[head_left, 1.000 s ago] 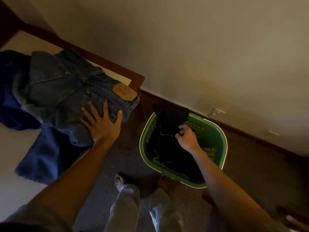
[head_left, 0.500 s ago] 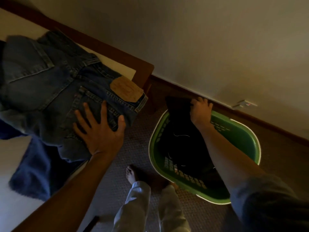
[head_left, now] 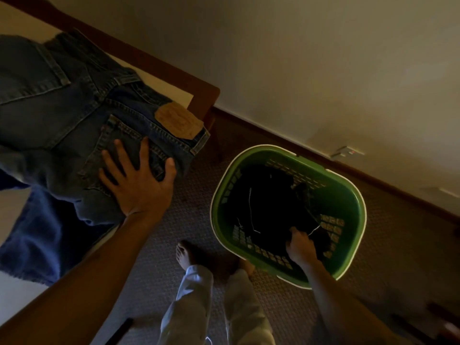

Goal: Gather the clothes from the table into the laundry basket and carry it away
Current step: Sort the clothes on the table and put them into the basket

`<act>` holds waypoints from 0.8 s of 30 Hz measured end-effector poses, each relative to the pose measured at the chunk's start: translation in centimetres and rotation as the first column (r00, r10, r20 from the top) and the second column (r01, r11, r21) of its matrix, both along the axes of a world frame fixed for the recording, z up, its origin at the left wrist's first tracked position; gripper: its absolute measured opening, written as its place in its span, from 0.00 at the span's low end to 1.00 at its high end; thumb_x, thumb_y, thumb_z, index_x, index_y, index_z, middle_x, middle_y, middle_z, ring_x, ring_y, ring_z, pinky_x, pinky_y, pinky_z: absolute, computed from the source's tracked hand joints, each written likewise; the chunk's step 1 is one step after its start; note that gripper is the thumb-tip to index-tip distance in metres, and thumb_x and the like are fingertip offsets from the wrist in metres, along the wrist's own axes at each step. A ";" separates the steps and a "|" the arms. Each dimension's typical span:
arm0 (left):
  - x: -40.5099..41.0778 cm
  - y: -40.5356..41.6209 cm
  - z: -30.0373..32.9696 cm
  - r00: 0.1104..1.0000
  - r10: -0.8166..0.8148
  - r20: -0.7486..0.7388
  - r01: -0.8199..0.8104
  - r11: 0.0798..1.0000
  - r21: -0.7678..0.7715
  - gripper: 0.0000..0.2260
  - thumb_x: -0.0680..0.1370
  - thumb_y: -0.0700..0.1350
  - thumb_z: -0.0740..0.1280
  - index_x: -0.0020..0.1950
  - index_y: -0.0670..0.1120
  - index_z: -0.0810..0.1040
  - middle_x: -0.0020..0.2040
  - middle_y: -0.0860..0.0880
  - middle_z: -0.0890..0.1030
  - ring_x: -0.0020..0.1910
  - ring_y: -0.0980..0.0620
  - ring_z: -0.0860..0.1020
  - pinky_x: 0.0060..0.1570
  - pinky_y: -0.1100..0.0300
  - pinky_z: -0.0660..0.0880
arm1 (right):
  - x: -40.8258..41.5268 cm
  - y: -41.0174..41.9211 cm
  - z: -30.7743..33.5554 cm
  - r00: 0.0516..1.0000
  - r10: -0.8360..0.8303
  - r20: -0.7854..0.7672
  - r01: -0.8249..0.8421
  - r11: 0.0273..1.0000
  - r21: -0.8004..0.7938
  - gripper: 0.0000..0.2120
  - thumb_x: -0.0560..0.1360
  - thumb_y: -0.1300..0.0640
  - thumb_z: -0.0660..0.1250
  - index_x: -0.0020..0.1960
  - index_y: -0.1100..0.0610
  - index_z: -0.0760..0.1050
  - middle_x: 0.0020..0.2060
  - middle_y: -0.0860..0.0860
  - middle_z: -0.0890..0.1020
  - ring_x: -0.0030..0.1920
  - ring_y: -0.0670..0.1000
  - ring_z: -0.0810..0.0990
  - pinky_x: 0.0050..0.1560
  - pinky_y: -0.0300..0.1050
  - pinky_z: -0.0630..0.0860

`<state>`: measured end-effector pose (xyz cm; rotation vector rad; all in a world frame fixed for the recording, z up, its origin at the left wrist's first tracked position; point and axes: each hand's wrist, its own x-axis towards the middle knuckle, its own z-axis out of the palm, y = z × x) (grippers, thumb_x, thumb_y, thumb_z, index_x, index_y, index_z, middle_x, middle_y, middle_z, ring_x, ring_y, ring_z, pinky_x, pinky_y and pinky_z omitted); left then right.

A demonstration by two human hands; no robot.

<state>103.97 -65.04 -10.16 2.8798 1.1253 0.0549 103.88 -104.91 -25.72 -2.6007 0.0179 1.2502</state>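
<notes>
One dark garment (head_left: 263, 207) already lies in the green laundry basket (head_left: 353, 210), which stands on the carpet (head_left: 159, 272) just beside the table's corner. The right hand (head_left: 300, 247) reaches down inside the basket at its near wall, fingers curled into the black cloth, apparently pressing or tucking it down.

On the table (head_left: 171, 83) at least two pieces remain: one pair of jeans (head_left: 74, 115) with a tan leather patch at the waistband, and one brighter blue cloth (head_left: 32, 245) lying under the jeans and hanging over the table's near edge. Whether that blue piece is a single garment cannot be told. The left hand (head_left: 139, 185) rests flat on the jeans near the back pocket, fingers spread wide and gripping nothing yet.

By this judgement the task is roughly a third done. Left to do: the jeans and the blue cloth must go into the basket, and then the basket must be lifted and carried off.

Counted: one basket, one garment in it, two pieces on the table, two hands, two bare feet (head_left: 184, 255) on the carpet.
</notes>
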 end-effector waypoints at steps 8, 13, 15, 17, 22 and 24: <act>-0.2 0.0 0.9 1.000 -0.011 -0.024 0.009 0.998 -0.067 0.34 0.79 0.71 0.46 0.81 0.56 0.57 0.82 0.38 0.53 0.80 0.32 0.50 0.74 0.31 0.50 | -4.2 4.7 3.9 0.983 -0.185 0.019 0.182 0.977 0.112 0.23 0.80 0.54 0.63 0.74 0.52 0.65 0.65 0.59 0.72 0.57 0.59 0.79 0.53 0.52 0.79; -0.6 0.9 3.9 0.987 -0.041 -0.155 0.002 0.969 -0.245 0.36 0.77 0.73 0.45 0.82 0.59 0.49 0.83 0.40 0.45 0.81 0.35 0.43 0.76 0.34 0.44 | -6.6 9.2 10.5 0.965 -0.256 0.058 0.235 0.941 0.242 0.22 0.79 0.56 0.65 0.73 0.52 0.68 0.65 0.54 0.75 0.55 0.51 0.81 0.53 0.43 0.79; -0.8 1.9 5.9 0.977 -0.116 -0.177 0.044 0.930 -0.366 0.36 0.77 0.74 0.48 0.82 0.62 0.45 0.83 0.43 0.42 0.81 0.37 0.40 0.77 0.37 0.41 | -6.6 11.4 13.4 0.953 -0.294 0.077 0.259 0.917 0.302 0.20 0.80 0.58 0.65 0.71 0.54 0.70 0.66 0.53 0.77 0.61 0.52 0.79 0.59 0.44 0.77; -2.7 3.4 7.5 0.961 -0.227 -0.158 0.149 0.906 -0.396 0.36 0.77 0.73 0.52 0.82 0.60 0.50 0.83 0.44 0.47 0.82 0.39 0.43 0.78 0.39 0.41 | -6.2 14.1 16.2 0.942 -0.326 0.076 0.282 0.895 0.344 0.20 0.80 0.57 0.66 0.70 0.54 0.71 0.66 0.52 0.77 0.66 0.53 0.76 0.66 0.47 0.73; -13.9 6.2 6.9 0.973 -0.173 -0.153 0.125 0.951 -0.283 0.41 0.72 0.73 0.64 0.81 0.60 0.55 0.83 0.46 0.51 0.81 0.36 0.50 0.75 0.28 0.42 | -5.0 21.7 22.4 0.950 -0.276 0.148 0.184 0.873 0.451 0.18 0.79 0.60 0.67 0.68 0.56 0.73 0.63 0.54 0.80 0.66 0.55 0.77 0.66 0.51 0.73; -17.6 7.2 6.4 0.982 -0.116 -0.149 0.058 0.937 -0.344 0.39 0.77 0.68 0.62 0.79 0.66 0.40 0.81 0.53 0.36 0.82 0.41 0.42 0.75 0.30 0.44 | -5.0 24.8 24.3 0.948 -0.233 0.216 0.103 0.869 0.484 0.18 0.78 0.61 0.68 0.68 0.58 0.74 0.62 0.55 0.80 0.65 0.57 0.77 0.64 0.50 0.72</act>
